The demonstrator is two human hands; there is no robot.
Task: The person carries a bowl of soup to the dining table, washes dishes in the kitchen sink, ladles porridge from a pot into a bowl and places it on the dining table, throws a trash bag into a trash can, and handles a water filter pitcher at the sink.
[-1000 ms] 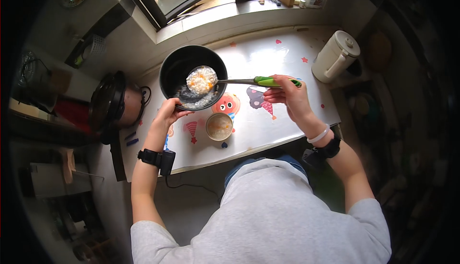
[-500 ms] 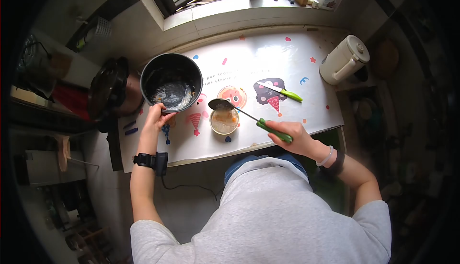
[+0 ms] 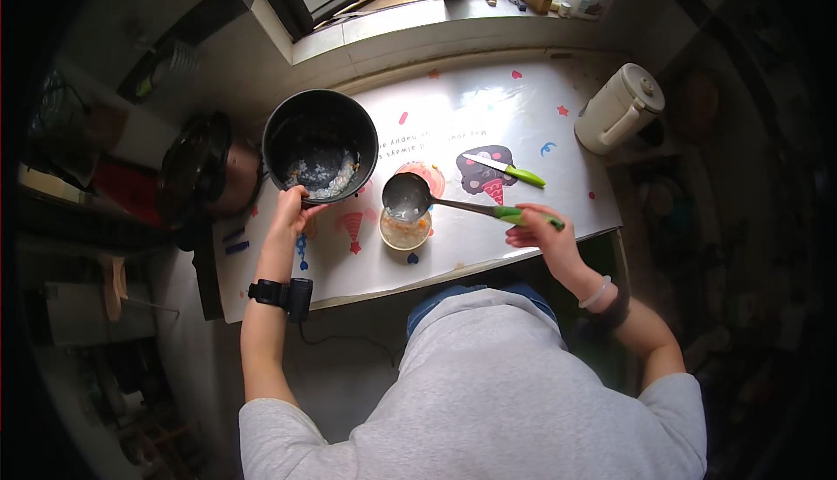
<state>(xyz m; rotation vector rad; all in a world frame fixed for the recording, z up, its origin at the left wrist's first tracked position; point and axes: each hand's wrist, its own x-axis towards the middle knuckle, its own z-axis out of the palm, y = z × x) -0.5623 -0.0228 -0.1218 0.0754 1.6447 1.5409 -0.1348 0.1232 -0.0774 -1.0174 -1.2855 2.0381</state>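
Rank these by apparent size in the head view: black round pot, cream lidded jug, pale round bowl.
Largest to smallest:
1. Black round pot
2. Cream lidded jug
3. Pale round bowl, partly hidden

Pot (image 3: 301, 136): dark, round, open-topped; white grains with orange bits on its near inner side. Ladle (image 3: 407, 194): dark scoop, green handle; scoop over far part of small round bowl (image 3: 406, 247). Bowl upright on tabletop (image 3: 567, 144), pale, orange-flecked food inside.
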